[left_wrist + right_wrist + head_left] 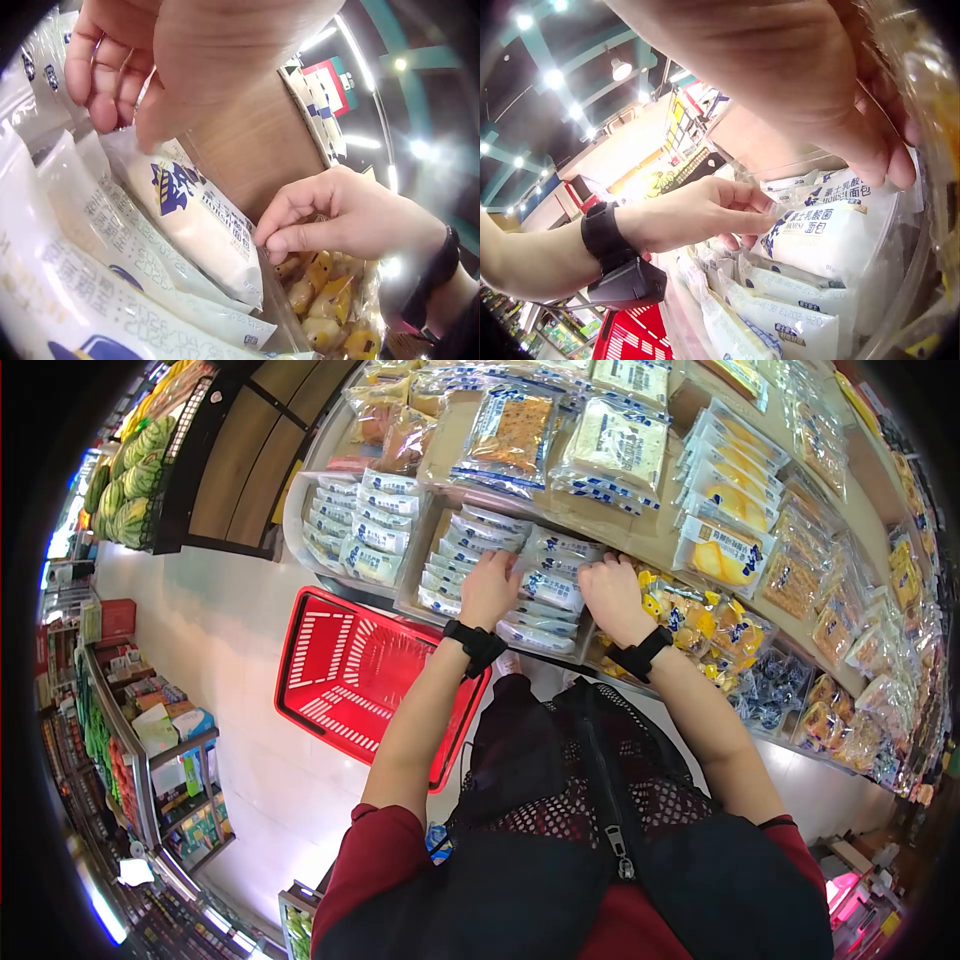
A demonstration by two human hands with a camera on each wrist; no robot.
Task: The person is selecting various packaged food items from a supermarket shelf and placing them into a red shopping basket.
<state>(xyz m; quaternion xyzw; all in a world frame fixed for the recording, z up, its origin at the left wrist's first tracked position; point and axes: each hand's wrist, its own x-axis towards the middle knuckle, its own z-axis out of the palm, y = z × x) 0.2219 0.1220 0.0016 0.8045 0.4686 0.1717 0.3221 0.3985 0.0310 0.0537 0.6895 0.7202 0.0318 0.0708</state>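
Note:
White plastic-wrapped bread packets [550, 590] with blue print stand in rows in a bin beneath both hands. My left hand [490, 590] bends its fingers at the left end of one bread packet [195, 217], thumb against the wrapper. At the right end of the packets, my right hand [615, 600] brings thumb and forefinger together on the wrapper's edge. The right wrist view shows the left fingers [754, 214] at a front packet [817, 240] and the right fingertips over the one behind it. The right hand's grip is partly hidden there.
A red shopping basket [400, 650] lies below the shelf at left. Yellow-wrapped buns [690, 620] fill the bin right of the hands. Larger packaged breads [615, 440] lie on the upper level. Watermelons [135, 470] stand in a rack far left.

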